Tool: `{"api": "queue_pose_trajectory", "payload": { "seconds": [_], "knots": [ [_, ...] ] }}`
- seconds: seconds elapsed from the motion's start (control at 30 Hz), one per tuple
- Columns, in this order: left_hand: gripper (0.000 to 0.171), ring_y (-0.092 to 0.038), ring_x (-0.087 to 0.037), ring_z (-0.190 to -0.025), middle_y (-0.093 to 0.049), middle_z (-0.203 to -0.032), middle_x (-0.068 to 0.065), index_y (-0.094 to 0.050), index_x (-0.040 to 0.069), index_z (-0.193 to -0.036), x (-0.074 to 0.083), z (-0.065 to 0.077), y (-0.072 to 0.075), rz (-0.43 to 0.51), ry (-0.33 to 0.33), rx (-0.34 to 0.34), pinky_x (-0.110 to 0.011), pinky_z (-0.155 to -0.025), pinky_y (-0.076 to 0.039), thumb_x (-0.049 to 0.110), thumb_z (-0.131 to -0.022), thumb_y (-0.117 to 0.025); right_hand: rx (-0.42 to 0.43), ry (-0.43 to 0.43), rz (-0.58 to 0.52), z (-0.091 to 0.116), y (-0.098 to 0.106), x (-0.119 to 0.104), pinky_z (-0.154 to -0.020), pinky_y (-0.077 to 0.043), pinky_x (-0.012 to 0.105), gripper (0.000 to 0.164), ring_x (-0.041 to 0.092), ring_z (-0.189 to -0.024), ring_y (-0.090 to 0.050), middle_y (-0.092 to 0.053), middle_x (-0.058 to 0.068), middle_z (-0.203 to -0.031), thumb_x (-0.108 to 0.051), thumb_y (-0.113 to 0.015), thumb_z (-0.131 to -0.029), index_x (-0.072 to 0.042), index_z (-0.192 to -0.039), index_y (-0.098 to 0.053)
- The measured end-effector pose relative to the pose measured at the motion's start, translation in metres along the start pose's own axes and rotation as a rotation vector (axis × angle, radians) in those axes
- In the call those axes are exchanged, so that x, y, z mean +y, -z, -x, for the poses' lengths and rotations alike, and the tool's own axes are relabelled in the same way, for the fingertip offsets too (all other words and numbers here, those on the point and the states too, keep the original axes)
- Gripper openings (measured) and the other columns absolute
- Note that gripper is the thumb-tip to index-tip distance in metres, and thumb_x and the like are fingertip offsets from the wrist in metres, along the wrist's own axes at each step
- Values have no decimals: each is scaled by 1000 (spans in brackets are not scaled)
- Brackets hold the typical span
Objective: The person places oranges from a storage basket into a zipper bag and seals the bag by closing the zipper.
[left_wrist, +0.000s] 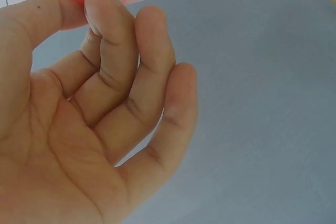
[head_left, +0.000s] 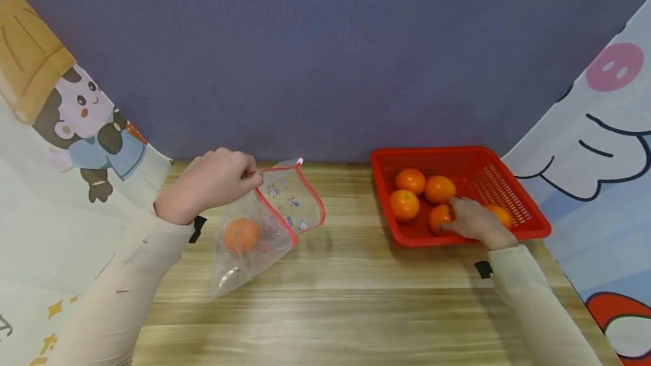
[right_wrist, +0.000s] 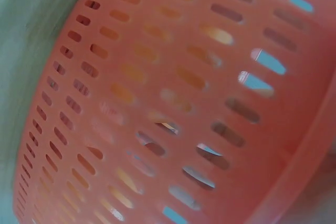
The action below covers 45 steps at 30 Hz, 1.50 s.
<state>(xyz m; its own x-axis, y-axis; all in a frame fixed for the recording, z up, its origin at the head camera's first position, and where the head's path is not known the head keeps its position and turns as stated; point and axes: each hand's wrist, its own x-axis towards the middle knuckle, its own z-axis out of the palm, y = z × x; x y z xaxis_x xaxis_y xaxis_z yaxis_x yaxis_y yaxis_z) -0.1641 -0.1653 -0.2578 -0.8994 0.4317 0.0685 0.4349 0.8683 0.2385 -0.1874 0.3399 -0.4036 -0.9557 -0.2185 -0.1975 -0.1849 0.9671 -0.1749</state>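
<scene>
While the left hand (head_left: 216,182) pinches the bag (head_left: 269,225) by its mouth, the right hand (head_left: 477,223), inside the basket (head_left: 427,152), touches an orange (head_left: 439,218) just left of its fingers; whether they grip it, I cannot tell.

The table (head_left: 356,298) has a wood-grain top in pale yellow-brown, its streaks running left to right, with a brighter sheen across the middle. 1 red basket (head_left: 422,241) stands on it at the far right, close to the far edge, its open side up; the basket's near side casts a soft shadow on the wood. At the left, 1 clear bag (head_left: 269,247) with a red-edged mouth slants over the top; whether its lower end touches the wood cannot be told.
</scene>
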Motion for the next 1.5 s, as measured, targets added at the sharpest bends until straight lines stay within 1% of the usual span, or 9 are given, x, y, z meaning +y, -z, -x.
{"api": "queue_pose_trajectory", "payload": {
  "seconds": [0.13,0.27,0.43,0.57,0.77,0.97,1.17,1.3,1.5],
  "knots": [
    [34,-19,-10,-55,-23,-55,8,-34,19,-57,0,0,0,1,-1,0,-29,-48,-18,14,-87,-49,0,-6,-2,1,0,-2,-90,-44,62,72,46,-104,-55,-59,31,-113,-37,-76,-82,15,-125,-52],
    [34,-19,-10,-55,-23,-55,8,-33,19,-57,1,1,-1,5,5,-8,-29,-48,-18,15,-87,-49,21,-9,1,4,2,-4,-87,-45,61,70,44,-100,-56,-59,29,-109,-35,-77,-82,15,-123,-53],
    [35,-19,-10,-54,-23,-55,7,-32,20,-58,1,1,-1,1,11,-10,-29,-49,-18,16,-88,-49,96,10,30,10,10,-11,-83,-47,60,66,42,-93,-58,-58,29,-107,-34,-76,-82,14,-122,-54],
    [35,-20,-10,-54,-24,-54,7,-33,19,-58,2,2,0,0,20,-15,-30,-49,-18,16,-88,-49,167,45,36,16,22,-24,-83,-48,61,70,45,-98,-57,-56,32,-115,-35,-77,-84,13,-129,-52],
    [34,-21,-10,-54,-25,-54,8,-34,19,-58,2,2,1,-1,22,-18,-30,-49,-19,16,-88,-49,272,90,9,27,42,-55,-85,-47,60,75,45,-107,-54,-54,31,-122,-38,-78,-85,9,-136,-49],
    [35,-21,-10,-53,-24,-54,8,-34,19,-57,3,2,1,-3,14,-13,-29,-48,-19,16,-89,-50,310,101,-23,30,59,-90,-85,-47,65,80,45,-118,-50,-49,28,-134,-41,-77,-85,3,-143,-45],
    [34,-22,-10,-53,-25,-53,8,-34,19,-57,3,2,0,-6,8,-10,-30,-49,-20,16,-88,-50,366,168,-88,26,68,-120,-86,-48,61,80,39,-116,-52,-51,22,-135,-43,-78,-84,0,-144,-45],
    [35,-20,-10,-53,-23,-54,8,-33,19,-57,2,1,0,-2,8,-11,-30,-49,-19,15,-87,-49,387,245,-125,20,73,-145,-88,-49,55,78,34,-114,-53,-53,17,-133,-44,-78,-84,-3,-143,-48],
    [35,-20,-10,-53,-23,-54,7,-33,19,-57,1,1,-1,-2,0,-6,-29,-48,-18,14,-87,-50,426,430,-93,10,76,-191,-87,-52,46,76,29,-113,-54,-56,13,-130,-43,-82,-81,-5,-140,-53]
  ]
}}
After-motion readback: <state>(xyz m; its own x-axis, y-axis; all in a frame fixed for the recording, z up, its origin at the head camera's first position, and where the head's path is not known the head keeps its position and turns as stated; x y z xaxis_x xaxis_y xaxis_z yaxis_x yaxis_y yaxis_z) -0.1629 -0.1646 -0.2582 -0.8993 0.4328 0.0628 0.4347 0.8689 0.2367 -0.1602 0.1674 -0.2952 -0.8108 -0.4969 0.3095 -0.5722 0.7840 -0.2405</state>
